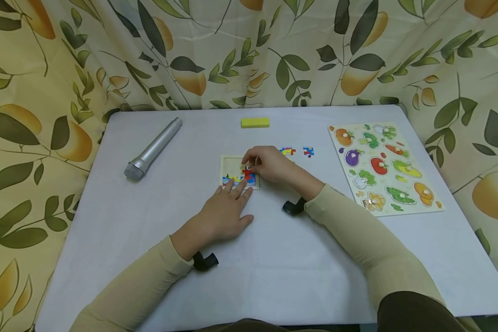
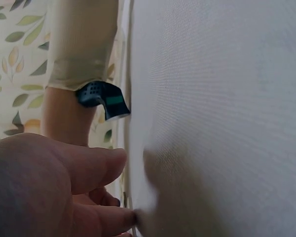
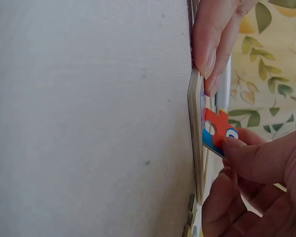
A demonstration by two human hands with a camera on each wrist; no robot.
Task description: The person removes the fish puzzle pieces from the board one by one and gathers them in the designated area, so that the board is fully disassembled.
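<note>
A small square puzzle board (image 1: 232,162) lies mid-table, its lower part filled with colored pieces. My right hand (image 1: 270,165) pinches a red and blue puzzle piece (image 3: 218,129) between thumb and fingers, tilted over the board (image 3: 196,163) in the right wrist view. My left hand (image 1: 222,214) lies with fingers extended, the fingertips on the board's near edge. In the left wrist view the left hand (image 2: 64,182) shows its thumb and fingers against the tabletop. Two loose puzzle pieces, one (image 1: 287,151) beside the right hand and another (image 1: 309,151), lie farther right.
A silver microphone (image 1: 153,150) lies at the left of the white table (image 1: 249,286). A yellow block (image 1: 255,122) is near the back edge. At the right lies a vegetable picture board (image 1: 386,168). A leaf-patterned curtain (image 1: 216,55) hangs behind.
</note>
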